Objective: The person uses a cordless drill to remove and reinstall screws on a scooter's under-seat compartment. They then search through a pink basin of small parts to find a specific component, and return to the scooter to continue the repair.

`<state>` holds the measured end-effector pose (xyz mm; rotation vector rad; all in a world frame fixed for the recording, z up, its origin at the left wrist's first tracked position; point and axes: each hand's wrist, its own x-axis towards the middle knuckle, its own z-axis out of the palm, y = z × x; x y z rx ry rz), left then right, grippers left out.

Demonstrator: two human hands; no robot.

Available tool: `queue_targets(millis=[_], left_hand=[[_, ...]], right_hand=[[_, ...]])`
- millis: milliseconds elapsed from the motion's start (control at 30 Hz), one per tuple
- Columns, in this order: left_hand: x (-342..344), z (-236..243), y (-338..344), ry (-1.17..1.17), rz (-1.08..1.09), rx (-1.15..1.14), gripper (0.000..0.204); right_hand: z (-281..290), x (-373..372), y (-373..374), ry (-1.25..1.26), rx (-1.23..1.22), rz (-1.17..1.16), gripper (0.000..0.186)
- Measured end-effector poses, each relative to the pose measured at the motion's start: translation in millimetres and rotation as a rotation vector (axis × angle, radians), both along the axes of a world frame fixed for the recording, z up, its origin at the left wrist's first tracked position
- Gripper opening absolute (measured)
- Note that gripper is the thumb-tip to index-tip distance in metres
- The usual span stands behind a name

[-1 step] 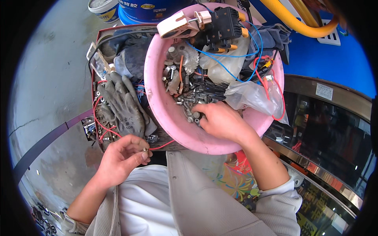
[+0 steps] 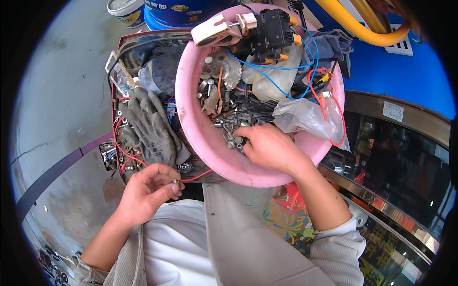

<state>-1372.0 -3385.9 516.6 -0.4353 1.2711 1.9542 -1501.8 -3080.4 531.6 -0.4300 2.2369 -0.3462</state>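
My left hand (image 2: pixel 150 188) is closed at the near edge of the cluttered stand, a small metal bolt (image 2: pixel 176 181) pinched between thumb and fingers. Inside the pink basin (image 2: pixel 198 143), my right hand (image 2: pixel 267 145) reaches down into a heap of bolts, nuts and screws (image 2: pixel 234 117). Its index finger touches the pile, and the thumb is apart from it, with loose nuts (image 2: pixel 234 143) visible in the gap. The remaining fingers are hidden under the hand. Left of the basin, grey work gloves (image 2: pixel 150 126) lie above my left hand.
A black device with a pinkish clamp (image 2: pixel 217 31) sits across the basin's far rim, trailing blue wire (image 2: pixel 267 68). Clear plastic bags (image 2: pixel 305 117) and red wire (image 2: pixel 342 126) fill the basin's right side. Buckets (image 2: pixel 174 12) stand behind; a yellow hose (image 2: pixel 358 26) curves at far right.
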Motion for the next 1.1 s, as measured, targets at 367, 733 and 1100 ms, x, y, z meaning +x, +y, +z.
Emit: queue_targets(millis=[367,733,1100], left_hand=[[4,-1,1,-0.008,-0.008,0.001,0.019],[4,0,3,0.018,-0.043,-0.017,0.02],[5,4,3,0.018,-0.06,-0.025,0.018]], right_hand=[[2,-1,-4,-0.057,0.086,0.085,0.052],[-17,3,-7,0.111,0.032,-0.072,0.053],[-3,3,-4,0.057,-0.032,-0.086,0.05]])
